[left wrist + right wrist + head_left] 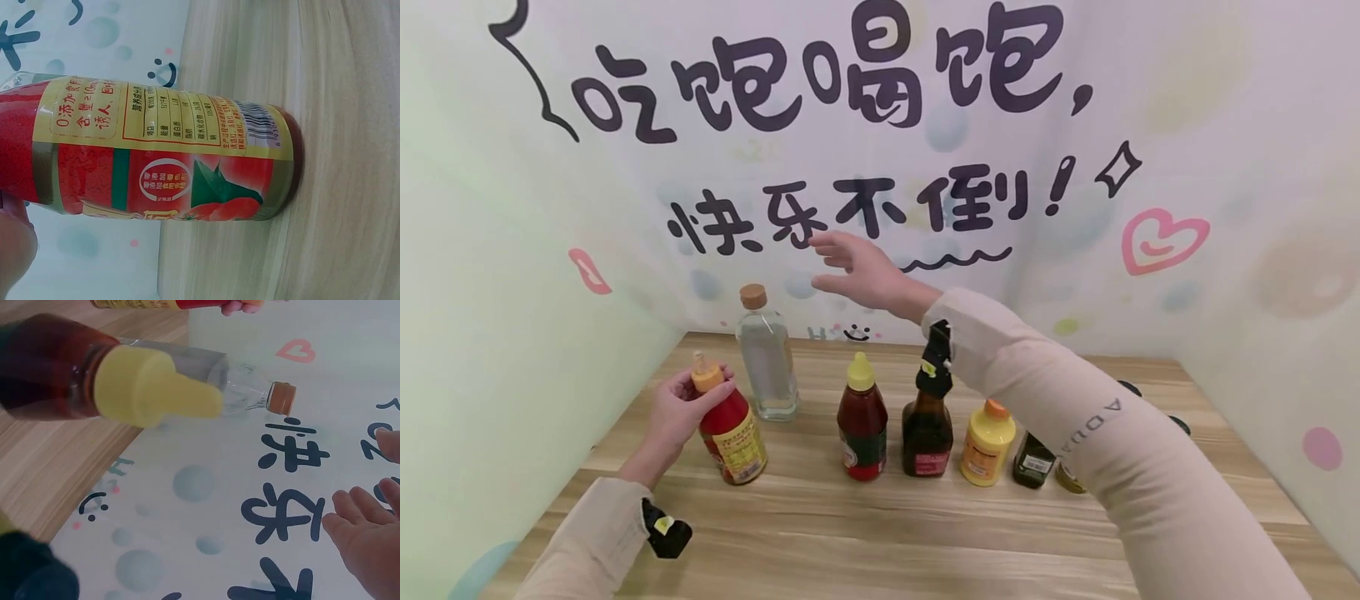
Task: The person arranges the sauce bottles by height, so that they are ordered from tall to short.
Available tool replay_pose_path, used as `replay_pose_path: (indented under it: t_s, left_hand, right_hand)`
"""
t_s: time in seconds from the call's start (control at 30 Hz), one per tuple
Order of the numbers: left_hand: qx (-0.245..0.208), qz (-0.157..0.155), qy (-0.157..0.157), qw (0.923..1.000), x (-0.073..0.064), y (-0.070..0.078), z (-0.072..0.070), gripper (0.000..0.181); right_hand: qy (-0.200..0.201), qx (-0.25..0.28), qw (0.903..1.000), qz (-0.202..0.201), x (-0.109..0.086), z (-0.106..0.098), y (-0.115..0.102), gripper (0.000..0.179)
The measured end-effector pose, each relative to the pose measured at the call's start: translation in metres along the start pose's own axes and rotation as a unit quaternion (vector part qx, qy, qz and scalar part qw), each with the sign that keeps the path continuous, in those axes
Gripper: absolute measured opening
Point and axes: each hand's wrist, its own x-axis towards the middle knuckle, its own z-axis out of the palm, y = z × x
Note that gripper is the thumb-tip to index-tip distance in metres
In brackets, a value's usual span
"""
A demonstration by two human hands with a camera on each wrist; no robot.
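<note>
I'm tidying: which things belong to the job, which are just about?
In use: tomato sauce bottle, in the left hand.
Apparently idle: clear bottle, yellow-capped sauce bottle, red-labelled dark bottle, yellow bottle, small dark bottle, half-hidden containers.

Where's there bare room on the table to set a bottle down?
The table's front strip is bare, between left sleeve and right sleeve. A smaller patch lies between the red bottle in the left hand and the yellow-capped bottle. It's crowded rightward from there, past the yellow bottle; the right sleeve hides some wood.
</note>
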Motion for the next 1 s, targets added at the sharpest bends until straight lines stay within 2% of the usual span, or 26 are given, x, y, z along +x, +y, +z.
replay_pose_path:
  t_s: [0.17,0.37,0.67,0.9,1.0]
  left_hand:
    - [0.008,-0.004,-0.003,1.0,0.001,0.0,0.0,0.042]
    - [0.008,-0.002,-0.001,1.0,0.0,0.0,0.0,0.037]
    - [0.024,-0.013,0.005,0.9996,-0.002,0.001,0.0,0.046]
    - [0.021,-0.007,0.007,0.9997,-0.002,0.001,0.0,0.047]
    - [0.016,-0.007,0.007,0.9998,-0.002,0.0,0.001,0.047]
  right_hand:
    - [-0.013,0.005,0.9999,-0.003,-0.014,-0.011,0.007,0.051]
    - [-0.026,0.016,0.9995,0.008,-0.035,-0.025,0.022,0.05]
    - [-0.013,0.063,0.9973,0.035,-0.064,-0.046,0.055,0.049]
    - [-0.011,0.077,0.9957,0.051,-0.086,-0.046,0.081,0.049]
    - [-0.018,0.103,0.9925,0.064,-0.097,-0.041,0.091,0.051]
